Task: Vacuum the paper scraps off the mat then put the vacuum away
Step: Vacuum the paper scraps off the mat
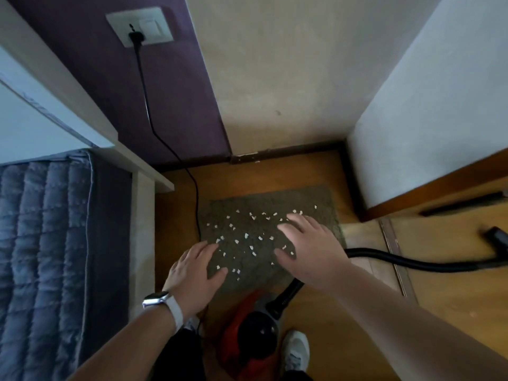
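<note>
Cord (148, 105): black, runs down the wall past the left edge of the mat (275, 199).
Left hand (196, 270): open, fingers spread, over the mat's near-left corner.
Paper scraps (246, 236): white, scattered across the mat.
Vacuum (247, 336): red-black, at the mat's near edge.
Right hand (310, 248): open, spread above the mat's right side.

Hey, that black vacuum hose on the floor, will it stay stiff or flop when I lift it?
Probably floppy: the hose lies in a loose curve. Likely light, being slim, but lifting it may tug the red vacuum body it seems to join.
</note>
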`<state>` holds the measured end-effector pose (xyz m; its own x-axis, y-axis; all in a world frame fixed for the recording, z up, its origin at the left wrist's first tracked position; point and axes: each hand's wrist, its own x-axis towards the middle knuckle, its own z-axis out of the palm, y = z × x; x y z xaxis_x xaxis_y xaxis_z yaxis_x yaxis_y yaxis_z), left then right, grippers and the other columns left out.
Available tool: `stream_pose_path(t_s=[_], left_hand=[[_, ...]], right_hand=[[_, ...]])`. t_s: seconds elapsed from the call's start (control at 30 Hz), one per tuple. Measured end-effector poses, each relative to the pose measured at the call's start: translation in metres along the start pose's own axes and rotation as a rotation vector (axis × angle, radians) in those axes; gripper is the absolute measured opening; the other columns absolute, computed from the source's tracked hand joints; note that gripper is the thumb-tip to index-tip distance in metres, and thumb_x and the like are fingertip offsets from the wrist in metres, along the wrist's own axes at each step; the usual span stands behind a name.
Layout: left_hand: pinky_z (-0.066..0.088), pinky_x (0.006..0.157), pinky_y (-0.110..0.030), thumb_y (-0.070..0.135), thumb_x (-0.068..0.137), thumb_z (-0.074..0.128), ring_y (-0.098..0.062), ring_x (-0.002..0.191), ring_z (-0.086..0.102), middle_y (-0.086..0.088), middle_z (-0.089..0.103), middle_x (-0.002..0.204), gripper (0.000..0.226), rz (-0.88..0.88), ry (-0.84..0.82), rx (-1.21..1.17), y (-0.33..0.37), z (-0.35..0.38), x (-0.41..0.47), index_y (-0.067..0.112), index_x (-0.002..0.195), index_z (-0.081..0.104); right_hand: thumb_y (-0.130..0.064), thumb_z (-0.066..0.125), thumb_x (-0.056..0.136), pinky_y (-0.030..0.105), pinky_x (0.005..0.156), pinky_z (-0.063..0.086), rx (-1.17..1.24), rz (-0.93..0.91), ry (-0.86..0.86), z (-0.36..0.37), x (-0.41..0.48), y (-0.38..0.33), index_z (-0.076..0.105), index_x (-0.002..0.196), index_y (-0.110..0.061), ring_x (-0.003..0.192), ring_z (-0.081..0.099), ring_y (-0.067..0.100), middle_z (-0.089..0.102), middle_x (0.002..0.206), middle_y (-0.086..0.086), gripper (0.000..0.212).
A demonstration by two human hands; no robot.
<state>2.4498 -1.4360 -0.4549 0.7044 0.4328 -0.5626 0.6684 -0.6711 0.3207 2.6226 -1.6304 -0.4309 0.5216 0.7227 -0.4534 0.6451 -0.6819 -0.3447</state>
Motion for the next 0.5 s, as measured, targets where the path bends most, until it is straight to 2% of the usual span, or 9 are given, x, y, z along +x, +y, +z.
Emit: stream_pose_path(t_s=[0.2, 0.5], left_hand=[[0.025, 0.116, -0.037, 0.057, 0.09, 0.047, -0.012, 0.142, 0.025, 0.012, 0.029, 0.153, 0.063, -0.023, -0.026, 0.014, 0.034, 0.051, -0.054, 0.034, 0.146, 0.032], [0.03, 0.113, -0.037, 0.053, 0.092, 0.049, -0.014, 0.139, 0.031, 0.009, 0.036, 0.149, 0.059, -0.071, -0.027, -0.019, 0.016, 0.107, -0.099, 0.03, 0.144, 0.036]], right_hand=[[-0.057, 0.039, 0.094, 0.042, 0.114, 0.028, 0.042, 0.01, -0.045, 0.025, -0.054, 0.038, 0.038, 0.145, -0.029, 0.144, 0.025, 0.019, 0.027, 0.156, -0.004, 0.059], [-0.054, 0.04, 0.096, 0.039, 0.113, 0.029, -0.008, -0.04, -0.125, 0.085, -0.098, 0.038, 0.039, 0.145, -0.027, 0.143, 0.026, 0.018, 0.028, 0.156, -0.004, 0.056]])
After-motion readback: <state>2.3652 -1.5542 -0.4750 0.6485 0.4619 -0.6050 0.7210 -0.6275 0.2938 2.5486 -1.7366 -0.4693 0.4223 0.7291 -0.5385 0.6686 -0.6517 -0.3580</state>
